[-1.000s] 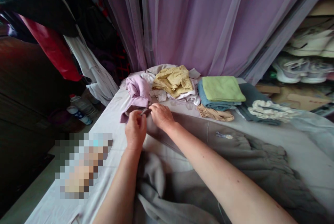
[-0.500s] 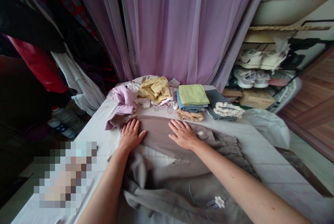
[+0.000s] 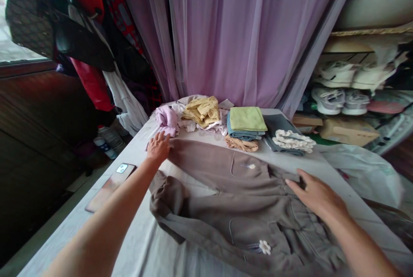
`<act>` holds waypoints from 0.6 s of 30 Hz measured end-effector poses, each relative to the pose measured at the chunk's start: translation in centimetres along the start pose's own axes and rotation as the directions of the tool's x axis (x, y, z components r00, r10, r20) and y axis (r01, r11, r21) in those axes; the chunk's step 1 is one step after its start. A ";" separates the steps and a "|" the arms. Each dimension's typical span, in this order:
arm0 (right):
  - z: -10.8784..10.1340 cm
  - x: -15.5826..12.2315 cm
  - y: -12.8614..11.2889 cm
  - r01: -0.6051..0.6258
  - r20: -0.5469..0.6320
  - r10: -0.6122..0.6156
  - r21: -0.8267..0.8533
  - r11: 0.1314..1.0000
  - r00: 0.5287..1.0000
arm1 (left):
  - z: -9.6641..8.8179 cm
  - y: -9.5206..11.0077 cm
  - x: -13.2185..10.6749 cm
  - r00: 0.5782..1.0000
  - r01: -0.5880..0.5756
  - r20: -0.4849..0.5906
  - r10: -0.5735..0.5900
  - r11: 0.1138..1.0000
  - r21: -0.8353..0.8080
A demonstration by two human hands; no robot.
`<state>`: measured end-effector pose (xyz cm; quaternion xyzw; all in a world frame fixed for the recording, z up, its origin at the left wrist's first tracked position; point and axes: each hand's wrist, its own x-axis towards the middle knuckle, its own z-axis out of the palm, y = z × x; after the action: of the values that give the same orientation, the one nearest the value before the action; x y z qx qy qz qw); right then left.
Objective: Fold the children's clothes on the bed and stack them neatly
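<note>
- Far left: a patterned handbag [image 3: 29, 23] and a red garment [image 3: 92, 83] hang beside a white garment [image 3: 127, 109]; below them stand two plastic bottles, partly hidden.
- On the pale-sheeted bed [image 3: 135, 242] lies one smartphone [image 3: 111, 186], face down, just beside the left forearm.
- The left hand [image 3: 158, 147] has an open grip, fingers spread and holding nothing, on the upper edge of the taupe garment [image 3: 219, 195].
- That garment lies spread across the bed, with two embroidered daisies [image 3: 264, 247] [image 3: 250, 166]. The step in hand looks like smoothing it flat.
- Behind it sit six clothing items: a pink bundle [image 3: 167, 118], a yellow cloth [image 3: 201, 111], a green towel [image 3: 247, 118], a blue cloth [image 3: 238, 134], a tan cloth [image 3: 241, 143], and a grey cloth [image 3: 280, 128].
- The right hand [image 3: 314, 195] is also open, gripping nothing, at the garment's right edge. The next move calls for evening out that edge.
- Far right: two pairs of sneakers [image 3: 329, 100] [image 3: 335, 68] on shelves, one cardboard box [image 3: 348, 131], and one white plastic bag [image 3: 364, 178].
</note>
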<state>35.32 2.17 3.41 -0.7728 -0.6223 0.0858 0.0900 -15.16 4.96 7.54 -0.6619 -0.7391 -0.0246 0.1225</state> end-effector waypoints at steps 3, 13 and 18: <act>0.6 0.7 1.3 -0.082 0.149 0.071 0.071 0.994 0.986 | 0.3 -1.5 0.3 0.994 -0.021 0.109 0.019 1.000 0.015; -0.3 4.7 -1.4 0.052 0.085 -0.059 0.091 0.995 0.995 | -1.0 -2.1 -1.9 0.994 -0.002 0.112 -0.005 0.998 0.062; 1.0 5.2 -1.9 0.045 0.094 -0.051 0.058 0.997 0.994 | -1.4 -2.1 -2.8 0.998 0.020 0.052 -0.018 0.999 -0.031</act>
<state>34.35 7.63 2.77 -0.7497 -0.6417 0.1381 0.0837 -16.75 1.74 8.54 -0.6571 -0.7478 -0.0205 0.0927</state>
